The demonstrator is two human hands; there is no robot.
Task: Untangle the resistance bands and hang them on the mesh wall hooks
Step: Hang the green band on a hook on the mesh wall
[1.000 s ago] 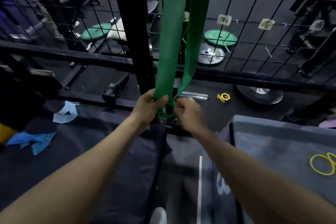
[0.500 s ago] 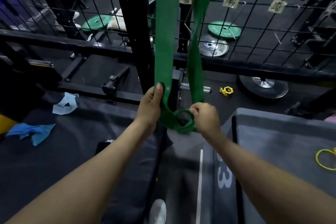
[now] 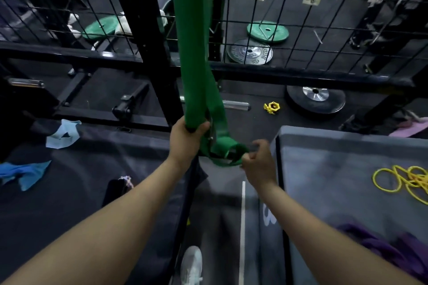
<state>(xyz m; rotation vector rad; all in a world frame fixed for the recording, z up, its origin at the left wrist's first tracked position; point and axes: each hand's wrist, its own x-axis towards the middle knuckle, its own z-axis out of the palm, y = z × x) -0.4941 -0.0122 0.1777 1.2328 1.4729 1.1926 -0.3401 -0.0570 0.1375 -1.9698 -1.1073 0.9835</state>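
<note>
A wide green resistance band (image 3: 194,53) hangs down from above the frame in front of the black mesh wall (image 3: 301,30). My left hand (image 3: 185,141) grips its left strand low down. My right hand (image 3: 257,162) pinches the twisted loop at the band's bottom end and holds it out to the right. Thin yellow bands (image 3: 403,183) lie tangled on the grey box at right, with a purple band (image 3: 393,252) nearer me. Two blue bands (image 3: 62,134) (image 3: 23,173) lie on the dark mat at left. Metal hooks (image 3: 268,9) with paper labels hang on the mesh.
A black upright post (image 3: 139,30) stands just left of the green band. Weight plates (image 3: 250,52) and a yellow collar (image 3: 272,107) lie on the floor behind the mesh. The grey box (image 3: 335,169) is at right, and my white shoe (image 3: 191,266) is below.
Both hands have dropped lower on the band. My right hand has pulled the bottom loop out to the right, away from my left hand, and the two strands have come closer together above.
</note>
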